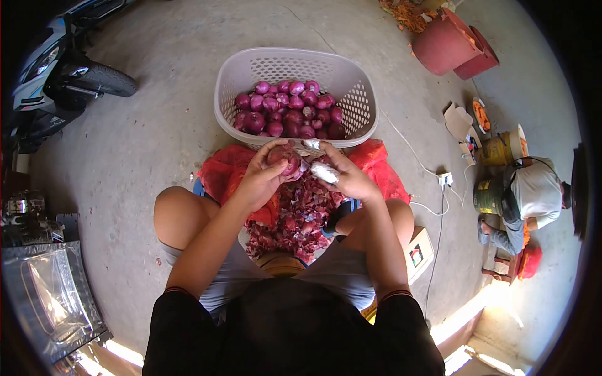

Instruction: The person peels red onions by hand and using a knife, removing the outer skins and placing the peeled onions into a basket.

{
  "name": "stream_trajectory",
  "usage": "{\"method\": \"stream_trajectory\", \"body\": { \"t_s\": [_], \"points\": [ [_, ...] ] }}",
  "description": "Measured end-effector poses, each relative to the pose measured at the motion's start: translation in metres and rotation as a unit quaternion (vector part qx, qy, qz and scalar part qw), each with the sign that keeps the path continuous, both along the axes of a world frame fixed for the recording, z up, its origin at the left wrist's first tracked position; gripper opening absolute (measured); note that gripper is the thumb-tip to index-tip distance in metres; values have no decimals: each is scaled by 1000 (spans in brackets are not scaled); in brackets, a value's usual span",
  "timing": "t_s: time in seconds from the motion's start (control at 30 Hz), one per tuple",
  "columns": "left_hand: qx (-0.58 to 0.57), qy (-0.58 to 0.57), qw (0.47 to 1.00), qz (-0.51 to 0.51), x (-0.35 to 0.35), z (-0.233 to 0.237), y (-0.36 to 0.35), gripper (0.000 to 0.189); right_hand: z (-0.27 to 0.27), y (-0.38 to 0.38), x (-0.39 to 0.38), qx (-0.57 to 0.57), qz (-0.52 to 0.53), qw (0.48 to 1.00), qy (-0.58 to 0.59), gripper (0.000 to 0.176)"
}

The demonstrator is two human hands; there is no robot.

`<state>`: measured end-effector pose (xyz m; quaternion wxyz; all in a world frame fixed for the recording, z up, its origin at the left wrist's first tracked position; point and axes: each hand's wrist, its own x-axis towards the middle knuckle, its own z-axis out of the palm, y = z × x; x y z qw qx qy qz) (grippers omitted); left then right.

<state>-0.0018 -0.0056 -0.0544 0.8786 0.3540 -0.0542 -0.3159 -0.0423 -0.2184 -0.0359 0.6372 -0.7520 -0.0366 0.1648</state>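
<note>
My left hand (264, 174) is closed around a red onion (285, 160) whose skin is partly loose on its right side. Close to the right of that onion is my right hand (350, 174), its thumb and a fingertip wrapped in white material. Those fingers are spread, and I see nothing between them. Just beyond both hands stands a grey plastic basket (227, 81) holding several red onions (291, 116). Below the hands, between my legs, lies a heap of onion skins (295, 213) on a red mesh sack (382, 172).
A motorcycle (59, 81) stands at left. Red tubs (446, 44) are at upper right, and a power strip (444, 179) with cables lies on the floor. At far right a co-worker (533, 194) sits near buckets (501, 147). A cardboard box (420, 254) is beside my right knee.
</note>
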Motion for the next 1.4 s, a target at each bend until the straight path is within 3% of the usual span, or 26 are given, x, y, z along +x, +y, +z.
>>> {"method": "stream_trajectory", "body": {
  "t_s": [0.07,0.1,0.17,0.2,0.3,0.4,0.53,0.77,1.07,1.17,1.4],
  "points": [
    [-4,-4,1000,-7,1,1,1,59,-25,2,4,-125,8,966,-225,60],
    [-36,8,999,-25,3,0,2,60,-2,7,1,-113,9,981,-156,62],
    [-99,32,993,-60,9,-1,7,63,2,2,0,-213,-3,968,-131,64],
    [-75,23,996,-45,9,-1,6,63,6,0,0,-261,-7,958,-118,64],
    [-15,-2,1000,-10,8,2,3,63,24,-7,3,-193,6,980,-56,65],
    [11,-16,1000,-6,9,4,0,64,7,-11,2,-125,19,985,-119,65],
    [2,-30,999,-14,9,3,-2,63,0,0,0,-172,20,974,-144,61],
    [11,-84,996,-8,14,14,-2,65,-9,2,2,-75,9,988,-135,57],
    [-7,-71,997,-31,13,17,-1,67,-3,5,5,-57,-10,987,-150,58],
    [49,-169,983,-48,20,14,4,68,13,6,5,-70,11,993,-97,57],
    [10,-101,992,-74,14,11,5,72,0,10,3,8,7,992,-124,53]
  ]
}}
